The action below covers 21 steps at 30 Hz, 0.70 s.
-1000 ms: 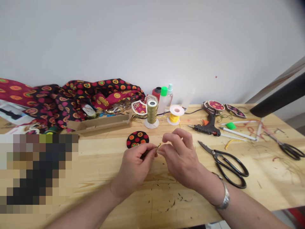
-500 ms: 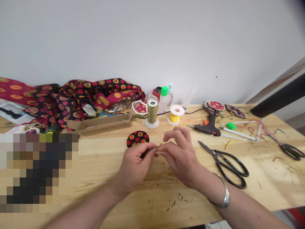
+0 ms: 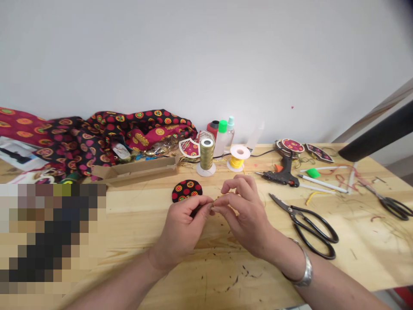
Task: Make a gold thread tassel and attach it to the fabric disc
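Observation:
My left hand (image 3: 183,224) and my right hand (image 3: 247,215) meet over the middle of the wooden table, thumb and forefinger of each pinched together. Between the touching fingertips a thin olive-gold cord (image 3: 213,202) shows, mostly covered by the fingers. The other fingers of my right hand are bent and raised. Something dark sits inside the curl of my left hand, too hidden to name. Just behind my left hand lies a round black fabric piece (image 3: 187,190) with red and orange flower motifs. A silver bracelet (image 3: 305,271) circles my right wrist.
Behind the hands stand an olive thread spool (image 3: 207,157) and a yellow cord spool (image 3: 237,162). Black-handled scissors (image 3: 300,219) lie right, with a glue gun (image 3: 281,174) beyond. A cardboard tray (image 3: 138,171) and patterned fabric (image 3: 106,129) occupy the left back.
Both hands keep the same pinch with only slight finger movement. The whole view has shifted a little, so the table things appear slightly lower.

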Motion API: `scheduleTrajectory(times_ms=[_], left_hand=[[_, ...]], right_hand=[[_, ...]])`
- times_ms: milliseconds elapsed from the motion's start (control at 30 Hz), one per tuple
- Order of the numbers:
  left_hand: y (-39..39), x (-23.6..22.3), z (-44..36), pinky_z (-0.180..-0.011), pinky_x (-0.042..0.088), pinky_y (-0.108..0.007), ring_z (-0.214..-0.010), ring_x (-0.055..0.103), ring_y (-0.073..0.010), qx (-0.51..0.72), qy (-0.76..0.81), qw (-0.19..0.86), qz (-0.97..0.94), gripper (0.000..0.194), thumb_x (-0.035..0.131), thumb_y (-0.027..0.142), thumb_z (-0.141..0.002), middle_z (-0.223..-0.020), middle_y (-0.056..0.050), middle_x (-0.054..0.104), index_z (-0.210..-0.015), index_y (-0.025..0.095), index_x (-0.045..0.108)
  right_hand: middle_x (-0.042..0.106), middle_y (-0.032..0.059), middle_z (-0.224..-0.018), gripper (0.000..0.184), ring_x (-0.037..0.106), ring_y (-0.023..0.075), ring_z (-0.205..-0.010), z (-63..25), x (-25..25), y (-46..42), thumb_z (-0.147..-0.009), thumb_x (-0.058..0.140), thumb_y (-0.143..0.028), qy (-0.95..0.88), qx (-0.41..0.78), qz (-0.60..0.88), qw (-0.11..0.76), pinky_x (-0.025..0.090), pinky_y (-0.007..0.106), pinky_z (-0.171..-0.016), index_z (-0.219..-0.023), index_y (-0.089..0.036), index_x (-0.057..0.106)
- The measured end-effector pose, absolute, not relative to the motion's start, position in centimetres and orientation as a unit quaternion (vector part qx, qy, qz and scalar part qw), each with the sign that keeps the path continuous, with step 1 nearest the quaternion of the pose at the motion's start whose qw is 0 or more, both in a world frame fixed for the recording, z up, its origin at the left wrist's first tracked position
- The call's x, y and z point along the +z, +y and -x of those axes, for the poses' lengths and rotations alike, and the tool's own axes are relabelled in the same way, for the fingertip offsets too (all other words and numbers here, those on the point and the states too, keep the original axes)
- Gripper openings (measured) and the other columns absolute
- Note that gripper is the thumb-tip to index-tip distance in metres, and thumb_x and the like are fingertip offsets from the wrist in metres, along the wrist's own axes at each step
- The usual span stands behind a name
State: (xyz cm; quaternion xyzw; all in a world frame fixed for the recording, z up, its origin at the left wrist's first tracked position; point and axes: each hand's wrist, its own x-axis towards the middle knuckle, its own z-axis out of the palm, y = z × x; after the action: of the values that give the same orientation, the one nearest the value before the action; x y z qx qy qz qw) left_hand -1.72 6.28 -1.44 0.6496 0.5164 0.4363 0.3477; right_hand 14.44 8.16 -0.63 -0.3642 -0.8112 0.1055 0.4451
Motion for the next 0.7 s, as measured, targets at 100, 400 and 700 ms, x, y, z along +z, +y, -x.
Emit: scheduleTrajectory(times_ms=[100, 400, 700], left_hand=[[6.31, -1.51, 1.68, -0.064, 0.049, -0.02, -0.066, 0.063, -0.0123, 0.434, 0.518, 0.351, -0.647, 0.013, 0.057, 0.019, -0.084, -0.076, -0.001, 0.072, -0.084, 0.018, 0.07], [6.33, -1.11, 1.64, -0.062, 0.048, -0.018, -0.064, 0.06, -0.0113, 0.437, 0.505, 0.349, -0.657, 0.015, 0.054, 0.017, -0.083, -0.071, 0.0, 0.069, -0.079, 0.017, 0.068], [6.32, -1.31, 1.55, -0.062, 0.049, -0.02, -0.065, 0.062, -0.0133, 0.428, 0.521, 0.34, -0.655, 0.016, 0.053, 0.018, -0.082, -0.068, 0.0, 0.068, -0.076, 0.018, 0.067]], right_hand=[[0.053, 0.0057, -0.093, 0.011, 0.045, 0.0202, -0.094, -14.44, -0.54, 8.2, -0.082, 0.058, -0.009, -0.811, 0.106, 0.37, 0.442, 0.045, 0.04, -0.083, -0.083, -0.019, 0.063], [0.053, 0.0062, -0.096, 0.015, 0.043, 0.0206, -0.097, -14.58, -0.46, 8.14, -0.084, 0.057, -0.01, -0.819, 0.107, 0.368, 0.427, 0.045, 0.038, -0.084, -0.085, -0.021, 0.067], [0.055, 0.0057, -0.093, 0.018, 0.043, 0.0212, -0.096, -14.65, -0.61, 8.21, -0.084, 0.056, -0.009, -0.826, 0.09, 0.365, 0.421, 0.045, 0.04, -0.084, -0.084, -0.022, 0.067]])
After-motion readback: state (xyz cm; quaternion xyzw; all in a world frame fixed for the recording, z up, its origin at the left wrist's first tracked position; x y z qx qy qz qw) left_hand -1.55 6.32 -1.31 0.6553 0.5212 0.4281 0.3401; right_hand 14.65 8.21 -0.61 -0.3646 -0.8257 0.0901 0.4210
